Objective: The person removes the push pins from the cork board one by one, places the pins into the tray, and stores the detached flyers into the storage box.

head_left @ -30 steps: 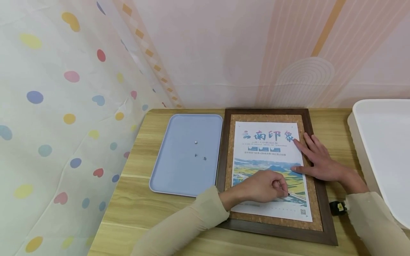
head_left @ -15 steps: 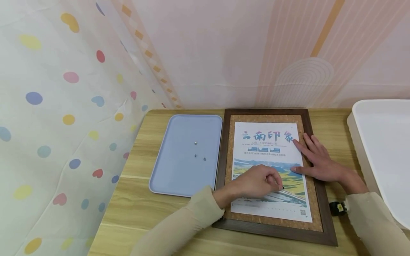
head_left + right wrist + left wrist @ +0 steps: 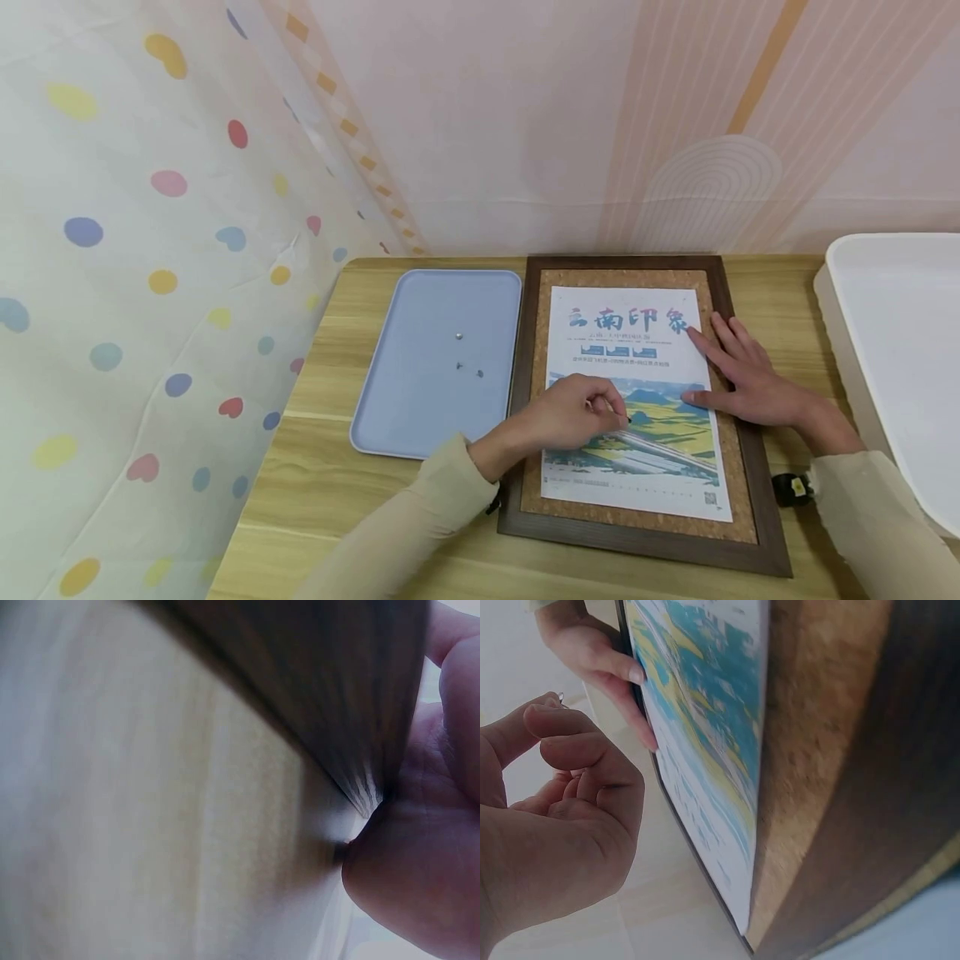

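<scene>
My left hand (image 3: 573, 412) is over the landscape picture on the printed sheet (image 3: 622, 345), pinching a small pin (image 3: 628, 421) between thumb and fingertips. Seen from the left wrist, this hand (image 3: 574, 780) has curled fingers, and a tiny shiny bit of the pin (image 3: 562, 699) shows at the tips. The sheet lies on a cork board (image 3: 738, 492) with a dark wooden frame (image 3: 645, 546). My right hand (image 3: 757, 383) rests spread on the board's right side, thumb and a finger on the sheet's edge. In the right wrist view this hand (image 3: 420, 847) is beside the frame (image 3: 322, 675).
A blue tray (image 3: 427, 417) left of the board holds a few small pins (image 3: 480, 373). At the right edge stands a large white container (image 3: 900, 333). A small black object (image 3: 791, 489) is near my right wrist. Patterned cloth hangs behind the wooden table (image 3: 292, 500).
My left hand has moved left and a little toward the back across the sheet, still pinching the pin, uncovering more of the picture's lower part. My right hand has stayed in place.
</scene>
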Motion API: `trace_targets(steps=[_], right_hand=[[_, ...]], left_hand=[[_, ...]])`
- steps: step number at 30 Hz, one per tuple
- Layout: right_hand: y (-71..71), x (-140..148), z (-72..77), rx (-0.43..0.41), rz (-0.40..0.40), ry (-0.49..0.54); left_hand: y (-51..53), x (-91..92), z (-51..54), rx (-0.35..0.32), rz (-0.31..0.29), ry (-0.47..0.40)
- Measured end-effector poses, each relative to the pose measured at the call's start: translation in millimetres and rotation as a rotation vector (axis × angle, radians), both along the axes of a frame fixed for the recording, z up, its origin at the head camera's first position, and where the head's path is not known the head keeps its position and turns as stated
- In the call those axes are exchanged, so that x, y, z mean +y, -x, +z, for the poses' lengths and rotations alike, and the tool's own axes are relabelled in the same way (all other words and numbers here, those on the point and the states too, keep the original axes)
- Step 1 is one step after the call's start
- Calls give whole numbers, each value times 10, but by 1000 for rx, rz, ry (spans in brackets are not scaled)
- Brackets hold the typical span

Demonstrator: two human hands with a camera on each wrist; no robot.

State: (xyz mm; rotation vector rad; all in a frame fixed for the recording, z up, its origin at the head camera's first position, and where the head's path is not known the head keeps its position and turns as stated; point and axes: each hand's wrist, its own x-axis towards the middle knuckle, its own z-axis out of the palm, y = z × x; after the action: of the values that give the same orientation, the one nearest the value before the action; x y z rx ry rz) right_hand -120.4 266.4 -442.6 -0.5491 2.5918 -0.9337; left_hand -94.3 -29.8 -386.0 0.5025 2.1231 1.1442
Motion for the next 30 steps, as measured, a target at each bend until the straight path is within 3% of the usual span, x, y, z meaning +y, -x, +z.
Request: trace_targets(steps=[9,19,30], right_hand=[[-2,11,-6,-7,9,2],[8,20,-1,-6,7,-1],[7,17,-12,-11,3,-13]], left_hand=[[48,-208,-36,-1,55,-60],[115,-486,-24,37,143,-46],[139,-910,-93,25,291,-27]])
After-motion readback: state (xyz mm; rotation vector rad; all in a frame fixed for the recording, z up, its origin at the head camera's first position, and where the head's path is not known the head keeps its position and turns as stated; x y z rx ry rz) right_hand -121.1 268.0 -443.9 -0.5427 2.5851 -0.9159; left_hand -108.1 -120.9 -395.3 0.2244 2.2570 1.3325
